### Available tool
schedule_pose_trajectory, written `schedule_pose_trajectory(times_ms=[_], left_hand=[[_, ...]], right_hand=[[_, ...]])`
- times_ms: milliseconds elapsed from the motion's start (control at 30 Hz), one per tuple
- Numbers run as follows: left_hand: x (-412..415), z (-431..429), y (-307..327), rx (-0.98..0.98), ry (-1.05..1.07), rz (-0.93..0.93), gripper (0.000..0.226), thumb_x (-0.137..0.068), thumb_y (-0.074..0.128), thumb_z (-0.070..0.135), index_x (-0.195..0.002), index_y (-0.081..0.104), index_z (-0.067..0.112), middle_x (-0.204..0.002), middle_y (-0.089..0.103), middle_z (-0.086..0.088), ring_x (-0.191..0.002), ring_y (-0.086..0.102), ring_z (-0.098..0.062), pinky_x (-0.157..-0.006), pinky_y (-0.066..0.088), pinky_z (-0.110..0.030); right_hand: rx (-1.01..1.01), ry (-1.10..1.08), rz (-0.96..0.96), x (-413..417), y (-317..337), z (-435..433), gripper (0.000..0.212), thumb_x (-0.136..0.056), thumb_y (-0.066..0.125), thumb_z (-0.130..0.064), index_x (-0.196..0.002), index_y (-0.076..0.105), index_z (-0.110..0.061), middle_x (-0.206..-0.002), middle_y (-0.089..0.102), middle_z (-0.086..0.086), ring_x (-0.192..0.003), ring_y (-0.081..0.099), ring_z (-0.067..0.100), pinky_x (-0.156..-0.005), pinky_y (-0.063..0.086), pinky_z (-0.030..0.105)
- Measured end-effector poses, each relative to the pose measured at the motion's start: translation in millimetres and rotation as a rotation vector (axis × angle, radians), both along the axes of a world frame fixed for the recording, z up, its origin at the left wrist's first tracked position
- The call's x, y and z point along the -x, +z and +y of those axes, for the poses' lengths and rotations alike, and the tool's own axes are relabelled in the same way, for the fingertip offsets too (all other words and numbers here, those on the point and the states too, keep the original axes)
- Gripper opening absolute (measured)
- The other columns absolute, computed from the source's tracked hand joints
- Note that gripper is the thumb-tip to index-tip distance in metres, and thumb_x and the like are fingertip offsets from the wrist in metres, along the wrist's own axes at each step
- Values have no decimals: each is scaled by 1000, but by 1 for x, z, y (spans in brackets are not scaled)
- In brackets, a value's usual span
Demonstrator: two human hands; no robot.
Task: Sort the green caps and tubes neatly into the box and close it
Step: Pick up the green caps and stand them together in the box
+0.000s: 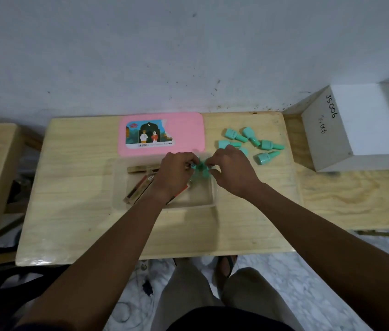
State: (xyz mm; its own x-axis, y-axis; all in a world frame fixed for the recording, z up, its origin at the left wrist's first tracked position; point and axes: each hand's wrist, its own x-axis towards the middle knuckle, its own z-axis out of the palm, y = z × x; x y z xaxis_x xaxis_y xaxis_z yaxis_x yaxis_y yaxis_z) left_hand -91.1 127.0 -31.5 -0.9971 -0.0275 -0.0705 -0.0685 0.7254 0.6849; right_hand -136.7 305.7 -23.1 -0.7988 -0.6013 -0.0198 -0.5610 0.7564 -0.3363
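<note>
Over the clear box [213,187], your left hand [176,174] and right hand [230,172] both pinch green caps [200,166]; a slack pinch could drop them askew.

Bare forearms, beige trousers [188,290], dark sandal [227,265], dark top [227,318]

Green pieces [200,168] blurred, half-hidden between hands

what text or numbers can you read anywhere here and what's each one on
"JS006": handwritten in black on the white box at the right, running sideways.
A smaller handwritten line under it on the same box: looks like the same code again, too scrawled to be sure.
Sticker on the pink lid: a barcode and fine print below the picture, too small to read.
Brown packets in the clear box: print blurred, unreadable.
</note>
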Motion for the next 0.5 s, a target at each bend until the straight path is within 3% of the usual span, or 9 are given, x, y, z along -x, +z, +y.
schedule_pose_trajectory(times_ms=[267, 500], left_hand=[[3, 10, -2, 53, -2, 27, 25, -77, 70, 1, -98, 75, 14, -94, 76, -1, -87, 69, -18, -81, 53, -30], [-1, 12, -7, 54, 62, 39, 21, -75, 73, 5, -94, 71, 14, -93, 73, -2, -86, 67, -22, -79, 53, -36]], right_hand=[[-125, 48, 105, 7, -7, -10, 18, -84, 62, -11, -97, 73, -16, -87, 66, 4, -86, 52, 25, -71, 43, 38], [-76, -47, 86, 5, -7, -11, 18, -80, 67, -16, -96, 74, -12, -92, 58, 6, -89, 52, 26, -72, 47, 42]])
